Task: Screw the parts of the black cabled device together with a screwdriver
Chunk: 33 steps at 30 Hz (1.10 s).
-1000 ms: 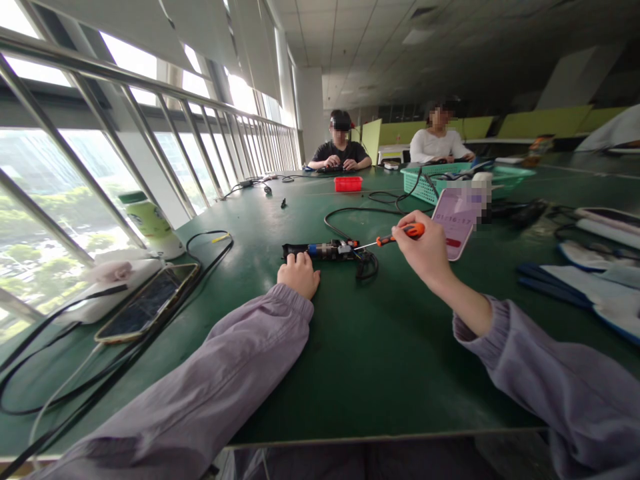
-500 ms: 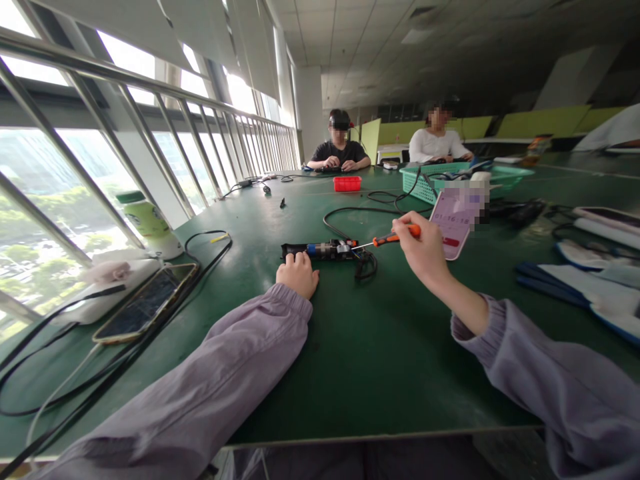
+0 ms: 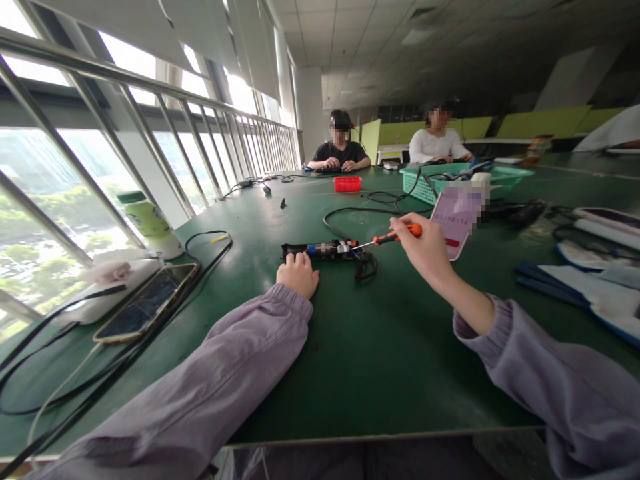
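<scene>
The broad, glossy dark-green tabletop (image 3: 380, 380) spreads beneath my bare left hand (image 3: 299, 275) and bare right hand (image 3: 424, 245). Beyond the right hand I see a mint-green plastic mesh basket (image 3: 419, 187) full of mixed items, and off to that hand's right, white-and-blue fabric gloves (image 3: 575, 287). Well left of my left hand lies a flat, dark-screened phone (image 3: 147, 303). A pink-framed phone (image 3: 453, 223) with a lit lilac screen stands tilted just behind the right hand's knuckles. Farther out, past the left hand, sits a small red plastic basket (image 3: 347, 184).

Directly between my hands, a black cylindrical device (image 3: 327, 251) with a blue band lies lengthwise on the tabletop. My left fingertips rest on its left part; I cannot tell whether they close around it. The right hand grips the orange-and-black handle of a slim screwdriver (image 3: 397, 235), its steel shaft pointing left to the device's wired right end. Whether the tip touches, I cannot tell.
</scene>
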Each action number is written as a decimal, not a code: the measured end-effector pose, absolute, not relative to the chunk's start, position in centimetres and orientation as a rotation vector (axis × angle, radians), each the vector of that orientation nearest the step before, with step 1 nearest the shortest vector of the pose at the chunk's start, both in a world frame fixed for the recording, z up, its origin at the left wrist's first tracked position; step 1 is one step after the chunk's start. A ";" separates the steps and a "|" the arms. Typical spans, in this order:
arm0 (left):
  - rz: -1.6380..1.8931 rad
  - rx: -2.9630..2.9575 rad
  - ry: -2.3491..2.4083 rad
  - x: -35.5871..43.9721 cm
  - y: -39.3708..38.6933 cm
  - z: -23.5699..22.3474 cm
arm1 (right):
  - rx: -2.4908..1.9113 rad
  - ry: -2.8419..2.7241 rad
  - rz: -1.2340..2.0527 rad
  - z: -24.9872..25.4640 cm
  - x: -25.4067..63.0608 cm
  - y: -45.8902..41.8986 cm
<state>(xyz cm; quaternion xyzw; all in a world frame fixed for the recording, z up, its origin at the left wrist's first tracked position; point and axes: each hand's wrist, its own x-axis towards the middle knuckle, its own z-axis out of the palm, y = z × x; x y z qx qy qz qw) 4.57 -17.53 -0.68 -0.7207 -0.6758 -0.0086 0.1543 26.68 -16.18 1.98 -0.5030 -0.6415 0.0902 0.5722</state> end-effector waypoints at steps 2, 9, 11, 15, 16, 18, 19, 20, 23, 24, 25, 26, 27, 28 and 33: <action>-0.031 -2.063 -1.928 4.5 -17.5 -0.7 | -1.118 -1.480 0.223 1.9 26.6 -16.2; -0.040 -2.066 -1.921 4.5 -17.5 -0.8 | -1.169 -1.492 0.307 2.0 26.5 -16.4; -0.045 -2.066 -1.921 4.5 -17.5 -0.8 | -1.157 -1.479 0.292 2.0 26.5 -16.4; -0.062 -2.066 -1.904 4.5 -17.5 -0.9 | -1.133 -1.439 0.342 2.0 26.6 -16.2; -0.061 -2.067 -1.901 4.5 -17.6 -0.9 | -1.157 -1.448 0.348 2.0 26.6 -16.1; -0.055 -2.070 -1.904 4.5 -17.6 -0.9 | -1.206 -1.477 0.317 2.0 26.6 -16.2; -0.050 -2.072 -1.906 4.5 -17.6 -0.8 | -1.209 -1.482 0.299 2.0 26.6 -16.2; -0.045 -2.073 -1.908 4.5 -17.6 -0.8 | -1.190 -1.479 0.294 2.0 26.6 -16.2; -0.023 -2.070 -1.924 4.6 -17.6 -0.7 | -1.085 -1.448 0.361 1.8 26.6 -16.2; -0.014 -2.068 -1.930 4.6 -17.6 -0.7 | -1.069 -1.446 0.379 1.8 26.6 -16.2; -0.006 -2.067 -1.937 4.6 -17.6 -0.7 | -1.071 -1.451 0.384 1.8 26.6 -16.2; -0.003 -2.065 -1.939 4.6 -17.6 -0.7 | -1.091 -1.464 0.376 1.8 26.6 -16.2; -0.006 -2.064 -1.934 4.6 -17.5 -0.7 | -1.121 -1.477 0.362 1.7 26.6 -16.1; -0.009 -2.063 -1.927 4.6 -17.5 -0.7 | -1.149 -1.485 0.350 1.7 26.6 -16.1; 0.005 -2.060 -1.926 4.5 -17.5 -0.8 | -1.098 -1.434 0.389 1.8 26.7 -16.1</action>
